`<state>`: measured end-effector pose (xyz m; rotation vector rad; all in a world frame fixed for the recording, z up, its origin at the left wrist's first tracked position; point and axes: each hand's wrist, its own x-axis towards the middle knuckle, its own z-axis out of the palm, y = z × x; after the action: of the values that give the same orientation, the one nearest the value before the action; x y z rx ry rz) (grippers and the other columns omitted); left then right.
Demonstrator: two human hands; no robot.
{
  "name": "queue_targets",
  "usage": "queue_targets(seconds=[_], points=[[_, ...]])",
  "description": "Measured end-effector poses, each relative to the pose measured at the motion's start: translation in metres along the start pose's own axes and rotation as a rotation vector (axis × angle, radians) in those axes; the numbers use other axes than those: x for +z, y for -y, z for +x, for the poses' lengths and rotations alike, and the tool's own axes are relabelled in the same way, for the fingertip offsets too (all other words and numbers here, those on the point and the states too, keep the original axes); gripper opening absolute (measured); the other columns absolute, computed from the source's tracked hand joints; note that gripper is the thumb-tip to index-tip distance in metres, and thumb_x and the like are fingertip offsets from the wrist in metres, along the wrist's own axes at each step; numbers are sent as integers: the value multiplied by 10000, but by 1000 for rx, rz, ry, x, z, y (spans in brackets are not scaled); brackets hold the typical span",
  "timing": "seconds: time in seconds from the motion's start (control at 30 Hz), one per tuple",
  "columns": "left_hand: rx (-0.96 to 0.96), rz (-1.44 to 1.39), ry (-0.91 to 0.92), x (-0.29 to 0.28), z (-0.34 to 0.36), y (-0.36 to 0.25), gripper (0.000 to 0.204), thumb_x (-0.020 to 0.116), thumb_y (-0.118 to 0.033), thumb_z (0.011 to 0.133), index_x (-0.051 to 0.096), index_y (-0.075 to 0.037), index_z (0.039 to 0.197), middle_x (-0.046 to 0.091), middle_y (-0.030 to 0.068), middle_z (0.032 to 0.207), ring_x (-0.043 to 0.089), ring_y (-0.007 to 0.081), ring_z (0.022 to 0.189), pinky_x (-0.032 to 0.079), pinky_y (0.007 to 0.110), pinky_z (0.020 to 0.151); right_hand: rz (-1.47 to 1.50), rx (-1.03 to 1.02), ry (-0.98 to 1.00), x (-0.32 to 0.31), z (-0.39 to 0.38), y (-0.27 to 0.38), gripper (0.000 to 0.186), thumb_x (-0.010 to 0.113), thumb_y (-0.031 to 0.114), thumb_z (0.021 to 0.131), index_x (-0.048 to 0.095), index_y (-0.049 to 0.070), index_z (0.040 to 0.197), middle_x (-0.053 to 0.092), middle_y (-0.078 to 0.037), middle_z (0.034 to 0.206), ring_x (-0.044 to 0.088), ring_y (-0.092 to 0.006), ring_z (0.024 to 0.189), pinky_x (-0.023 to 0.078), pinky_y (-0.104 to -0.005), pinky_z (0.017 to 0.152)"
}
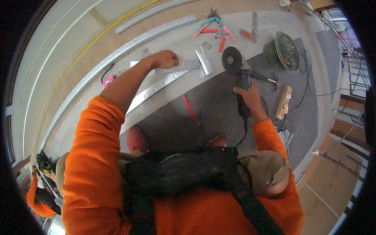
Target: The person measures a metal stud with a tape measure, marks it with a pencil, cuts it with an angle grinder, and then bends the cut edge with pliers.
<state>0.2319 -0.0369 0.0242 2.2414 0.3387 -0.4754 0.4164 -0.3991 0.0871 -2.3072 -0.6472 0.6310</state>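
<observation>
My right hand [251, 97] is wrapped round the body of an angle grinder [244, 80]. Its dark cutting disc [232, 60] stands up, apart from the metal on the floor. Over a short, flat metal profile [185, 66], my left hand [163, 59] is closed, its curled fingers at the profile's upper edge. A long silver strip with holes [150, 91] lies slanting just below that hand. Across the profile's right end sits a short metal channel piece [203, 61], left of the disc.
Aviation snips [213, 22] and red-handled tools [222, 44] lie beyond. At right are a green bucket [288, 53], hammer [276, 81], wood block [284, 102] and trailing cables. A red stick [191, 109] lies near my feet. Long metal rails [117, 52] run left; another person [41, 199] is lower left.
</observation>
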Motion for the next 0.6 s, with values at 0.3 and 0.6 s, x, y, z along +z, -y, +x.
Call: queue_targets(seconds=[0.3,0.6], points=[[-193,286,-447,85,-35,-16,403,658,-329,906,646,-45,1190,654,225,1165,631,410,1098,538,504,914,-151,-175,89,33,-2,22,620,840,303,721,570,10,1196,684,-235,1116,668,-398,1045,514,-447,904],[-290,305,-463,103,-29,-14,438,768,-268,827,648,-37,1179,634,195,1205,616,396,1125,551,479,928,-357,-77,181,55,3,33,680,812,394,714,543,39,1228,678,-254,1105,653,-452,1055,509,-493,908]])
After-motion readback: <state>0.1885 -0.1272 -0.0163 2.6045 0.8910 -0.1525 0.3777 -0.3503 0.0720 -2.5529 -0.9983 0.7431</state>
